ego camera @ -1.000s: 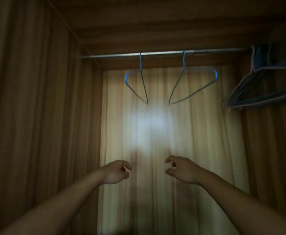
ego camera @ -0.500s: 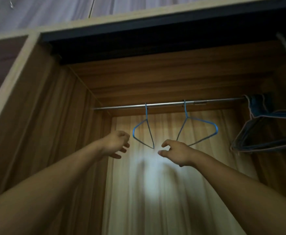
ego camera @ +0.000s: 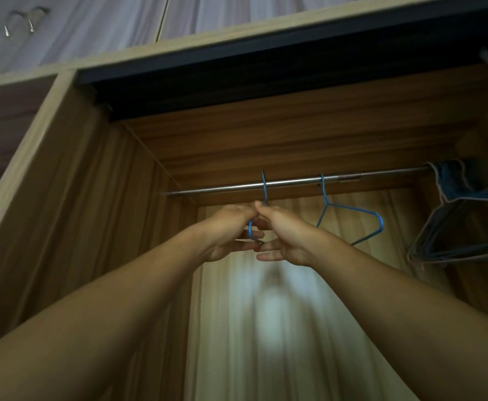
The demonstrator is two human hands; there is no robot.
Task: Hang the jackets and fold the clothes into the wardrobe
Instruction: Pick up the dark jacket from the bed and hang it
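Brown wood walls of the wardrobe (ego camera: 77, 198) stood all around, with a pale back wall (ego camera: 280, 328) deep inside. Both arms reached up high. The left hand (ego camera: 231, 230) had its fingers curled round the bent wire of a blue hanger (ego camera: 264, 186). The right hand (ego camera: 283, 235) seemed to pinch the hanger's neck with thumb and first finger, while its other fingers stuck out straight. The two hands touched each other. The hanger's hook sat over the silver rail (ego camera: 294, 182). No jacket or other clothes could be seen, so I think the job had hardly begun and this hanger was being taken down for a jacket. A pull straight down or toward the person could catch the hook on the rail, so it would need a lift up first. The thin wire could also bend or slip in the fingers. A second blue hanger (ego camera: 352, 215) hung near on the right, and a wide swing that way could knock it. There was only a small gap between the rail and the wood top above it. The rail was bare on the left, up to the side wall. A bunch of hangers (ego camera: 468, 235) hung well apart at the far right. The front of the wardrobe was open toward the person, and that was the easy way out.
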